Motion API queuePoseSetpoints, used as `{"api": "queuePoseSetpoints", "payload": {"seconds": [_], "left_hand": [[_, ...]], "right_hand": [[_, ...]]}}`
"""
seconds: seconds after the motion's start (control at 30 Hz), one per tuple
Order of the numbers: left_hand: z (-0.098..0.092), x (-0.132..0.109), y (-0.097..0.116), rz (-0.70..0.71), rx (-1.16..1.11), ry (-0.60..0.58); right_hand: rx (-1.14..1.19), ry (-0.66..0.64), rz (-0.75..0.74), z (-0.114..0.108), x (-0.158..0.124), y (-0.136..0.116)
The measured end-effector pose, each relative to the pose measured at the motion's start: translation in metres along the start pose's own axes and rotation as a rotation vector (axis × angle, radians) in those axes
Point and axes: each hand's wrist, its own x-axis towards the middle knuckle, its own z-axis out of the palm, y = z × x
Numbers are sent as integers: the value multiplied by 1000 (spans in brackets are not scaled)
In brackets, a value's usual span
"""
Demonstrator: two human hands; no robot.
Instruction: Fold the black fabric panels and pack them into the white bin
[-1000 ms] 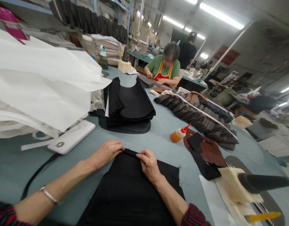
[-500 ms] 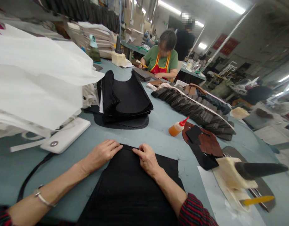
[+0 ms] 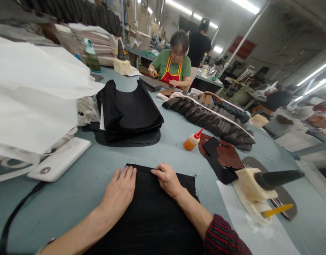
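Note:
A piece of black cloth [image 3: 157, 216] lies on the table in front of me, with a narrow fold along its far edge. My left hand [image 3: 121, 189] rests flat on the cloth's left side, fingers stretched out towards the folded edge and holding nothing. At the middle of that edge, my right hand [image 3: 168, 180] presses down with curled fingers, its thumb and index finger on the fold. The cloth's near end runs out of view at the bottom.
Beyond the cloth stands a stack of black cut pieces [image 3: 136, 109]. A glue bottle [image 3: 190, 142] with a red tip, brown leather pieces [image 3: 229, 156] and a black cone on a cream block [image 3: 254, 184] are to the right. A white power bank [image 3: 60, 159] lies left. A co-worker [image 3: 165, 67] sits opposite.
My left hand has gone from fingertips at the fold's left corner to lying flat on the cloth, nearer me. My right hand stays at the fold. The view has shifted slightly right.

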Motion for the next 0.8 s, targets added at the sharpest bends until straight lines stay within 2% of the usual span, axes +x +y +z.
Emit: {"api": "queuePoseSetpoints", "payload": {"seconds": [0.1,0.2,0.37,0.47,0.57,0.67,0.8], "left_hand": [[4,-2,-3,30,14,-34],[-3,1,-4,13,48,-35],[-11,7,6,28,89,6],[-8,11,15,148,93,53],[-7,16,24,251,121,63],[-13,19,31,244,147,57],[-20,21,36,215,180,38]], "right_hand": [[78,35,39,-18,-30,25],[105,49,102,-41,-61,46],[68,130,192,-65,-100,63],[-23,188,213,-69,-109,62],[-177,141,191,-72,-110,58],[-223,96,183,-76,-113,59],[-92,191,219,-75,-122,64]]}}
